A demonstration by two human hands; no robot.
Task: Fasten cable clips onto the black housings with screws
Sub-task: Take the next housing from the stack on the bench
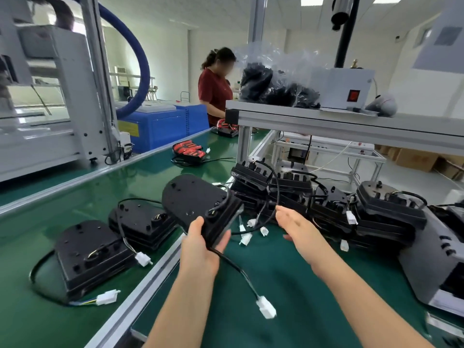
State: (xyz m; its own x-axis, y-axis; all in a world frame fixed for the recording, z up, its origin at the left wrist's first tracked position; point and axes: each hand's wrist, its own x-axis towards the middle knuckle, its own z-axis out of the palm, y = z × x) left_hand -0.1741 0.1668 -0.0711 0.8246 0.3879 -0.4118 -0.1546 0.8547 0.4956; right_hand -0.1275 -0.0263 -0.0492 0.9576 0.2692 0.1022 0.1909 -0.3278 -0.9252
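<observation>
My left hand (pixel 200 243) grips the near end of a black housing (pixel 193 202), holding it lifted above the green mat with its back face up. Its black cable hangs down to a white connector (pixel 266 308). My right hand (pixel 297 228) hovers to the right with fingers straight, holding nothing, just in front of a pile of several black housings (pixel 326 207) with cables and white plugs. On the conveyor belt (pixel 37 310) to the left lie two more housings (pixel 90 254) (pixel 140 222). No cable clips or screws can be made out.
An aluminium rail (pixel 150 275) splits the belt from my green mat (pixel 288 297). A grey machine (pixel 437 262) stands at the right. The shelf (pixel 326 116) above holds a bag of black parts (pixel 273 84) and a grey box. A person in a red shirt (pixel 214 89) works farther down the belt.
</observation>
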